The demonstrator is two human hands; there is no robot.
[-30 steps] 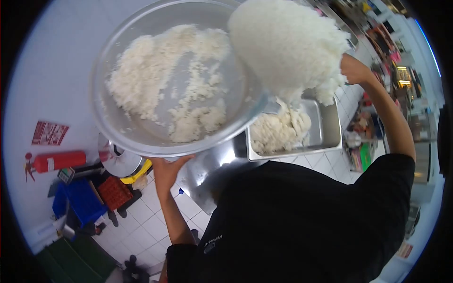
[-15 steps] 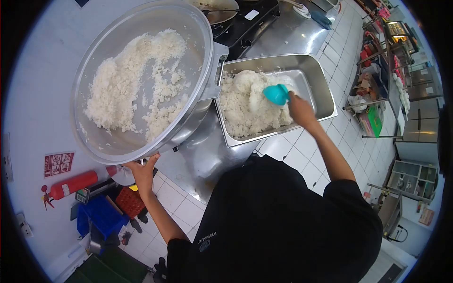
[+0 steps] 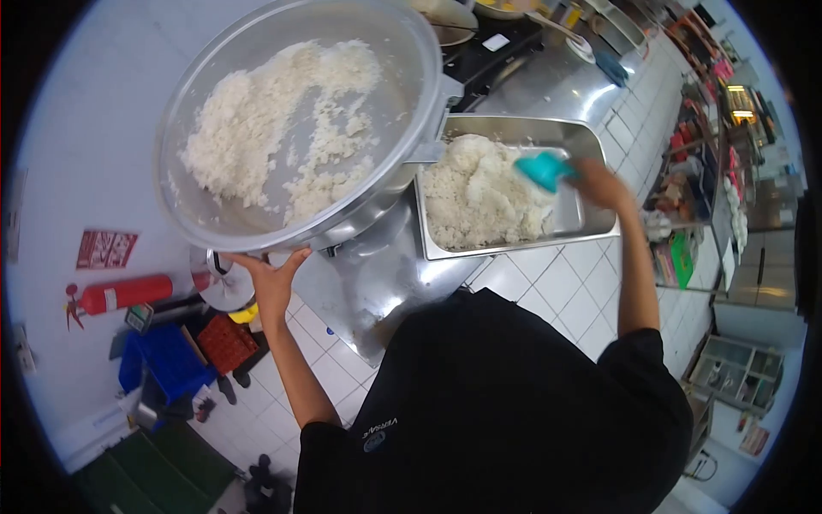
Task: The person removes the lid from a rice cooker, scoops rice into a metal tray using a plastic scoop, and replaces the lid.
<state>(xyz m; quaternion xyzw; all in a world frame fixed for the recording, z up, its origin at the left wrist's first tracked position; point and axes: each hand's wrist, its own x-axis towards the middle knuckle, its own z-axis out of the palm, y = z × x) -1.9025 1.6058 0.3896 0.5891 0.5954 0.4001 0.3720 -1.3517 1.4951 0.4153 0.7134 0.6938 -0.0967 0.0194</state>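
Teal scoop (image 3: 539, 170) held in right hand (image 3: 599, 182) | rice (image 3: 475, 197) in metal tray (image 3: 514, 249) left of that grip | left hand (image 3: 272, 278), thumb spread wide, under rim of tilted pot (image 3: 407, 103)

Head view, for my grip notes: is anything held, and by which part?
The right hand holds the teal scoop by the end away from the rice. The left hand is under the rim of the metal pot; whether it grips is hidden.
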